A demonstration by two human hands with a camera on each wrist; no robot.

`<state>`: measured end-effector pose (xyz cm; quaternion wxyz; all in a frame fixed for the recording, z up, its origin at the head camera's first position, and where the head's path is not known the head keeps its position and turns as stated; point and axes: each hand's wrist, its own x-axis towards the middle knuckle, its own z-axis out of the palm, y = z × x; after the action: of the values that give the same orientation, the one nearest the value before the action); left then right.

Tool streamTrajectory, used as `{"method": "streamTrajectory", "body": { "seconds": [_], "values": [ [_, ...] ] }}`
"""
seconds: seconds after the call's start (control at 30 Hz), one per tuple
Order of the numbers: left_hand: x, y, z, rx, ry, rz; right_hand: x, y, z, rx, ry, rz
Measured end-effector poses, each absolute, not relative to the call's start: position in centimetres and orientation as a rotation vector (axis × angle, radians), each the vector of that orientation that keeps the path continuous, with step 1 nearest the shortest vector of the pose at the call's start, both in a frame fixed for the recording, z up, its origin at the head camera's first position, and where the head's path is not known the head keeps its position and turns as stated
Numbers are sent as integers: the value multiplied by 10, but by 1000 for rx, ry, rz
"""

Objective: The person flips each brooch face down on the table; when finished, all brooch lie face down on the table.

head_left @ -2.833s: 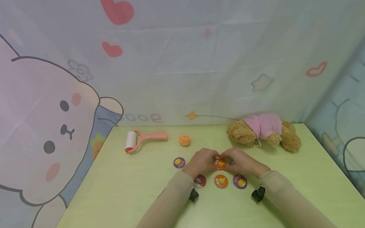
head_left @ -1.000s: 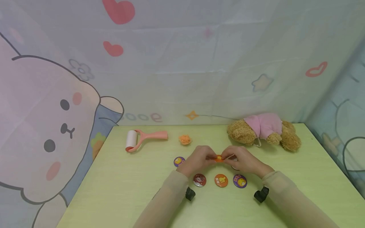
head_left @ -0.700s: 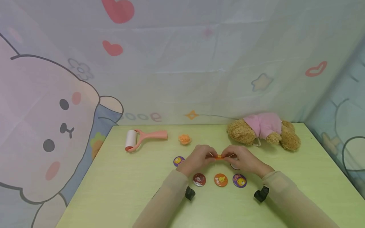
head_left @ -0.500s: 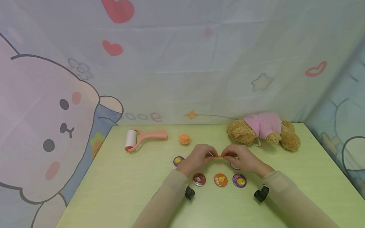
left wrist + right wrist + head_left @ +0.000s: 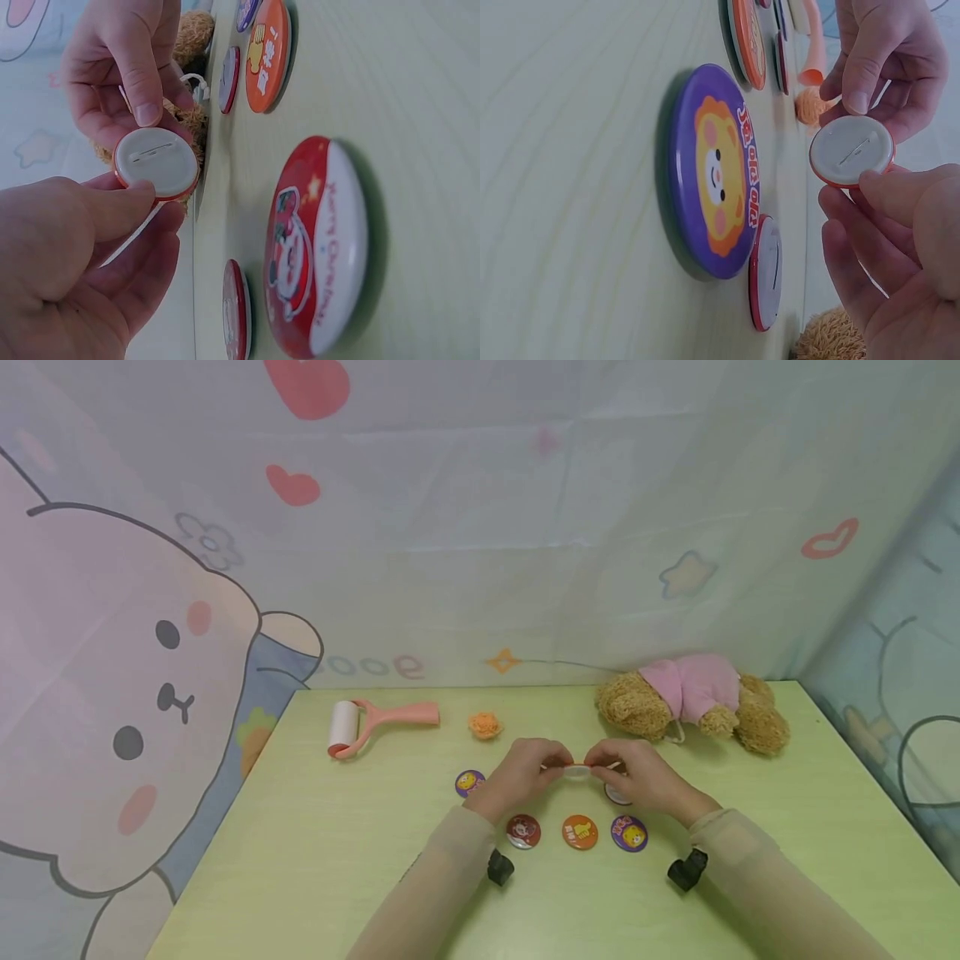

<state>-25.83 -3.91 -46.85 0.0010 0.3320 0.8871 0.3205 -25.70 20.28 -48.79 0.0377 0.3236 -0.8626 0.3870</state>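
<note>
1. A pin-back badge (image 5: 577,771) is held just right of the head frame's centre, above the bench (image 5: 315,868), its white back and pin showing in both wrist views.
2. The left hand (image 5: 528,778) pinches its left edge and the right hand (image 5: 639,774) its right.
3. Below, from left to right, lie a red Christmas badge (image 5: 523,832), an orange thumbs-up badge (image 5: 581,832) and a purple lion badge (image 5: 629,833).
4. The right hand partly hides a face-down badge (image 5: 618,794).
5. A peach-handled roller (image 5: 401,715) lies left of centre; a brown plush toy (image 5: 697,689) in pink lies right.
</note>
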Motion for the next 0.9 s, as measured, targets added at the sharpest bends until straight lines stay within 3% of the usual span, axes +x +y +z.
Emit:
{"method": "streamTrajectory", "body": {
  "seconds": [0.9],
  "values": [
    [-257, -39, -472, 883, 2738, 1148, -257, 201, -491, 1018, -2582, 1175]
  ]
}}
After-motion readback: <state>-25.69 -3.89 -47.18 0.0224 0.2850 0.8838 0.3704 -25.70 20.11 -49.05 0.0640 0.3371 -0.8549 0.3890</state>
